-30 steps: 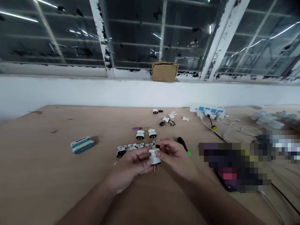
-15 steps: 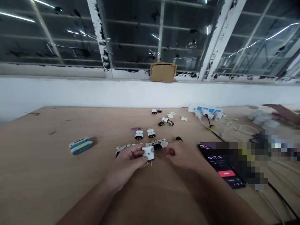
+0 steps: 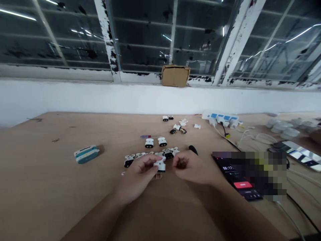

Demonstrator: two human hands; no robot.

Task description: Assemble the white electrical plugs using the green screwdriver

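Note:
My left hand [image 3: 140, 172] pinches a white two-pin plug [image 3: 160, 164] with a black base, its metal pins pointing down. Close by on the right, my right hand [image 3: 187, 167] is curled shut. A black rounded handle [image 3: 193, 149] sticks out past its knuckles; the rest of that tool is hidden. Behind both hands runs a row of white plug shells [image 3: 140, 155], some with black inserts [image 3: 169, 155]. Two white plugs, a left one [image 3: 149, 143] and a right one [image 3: 162, 142], stand behind the row.
A screwdriver [image 3: 145, 136] with a purple and red handle lies behind the plugs, with loose plug parts [image 3: 177, 127] farther back. At left sits a teal-and-white case [image 3: 86, 154]. On the right are a phone [image 3: 242, 184], a power strip [image 3: 223, 117] and cables.
My right hand has moved slightly left, nearer the plug, and more of the black handle shows. Another person's hand at far right has withdrawn from the white parts there.

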